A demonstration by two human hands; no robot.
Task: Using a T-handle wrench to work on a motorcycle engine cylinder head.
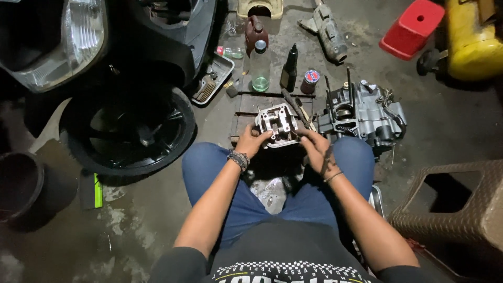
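Metal cylinder head [279,124] gripped by both hands, left [252,141], right [316,148]

**Grey metal, blue denim, one loud red stool**

Silver-grey on the cylinder head [277,124], and the same dull metal grey on the engine block [367,115] beside it. Deep blue jeans [209,167] frame the scene. There's a bright red stool [414,27] up top, next to a yellow tank [471,42]. The tyre [128,131] is black, the clear bottle [260,65] shows a green tint at its base, and a lime-green strip [98,190] lies on the dark grey floor [131,230]. The brown stool [456,204] carries a diamond weave pattern.
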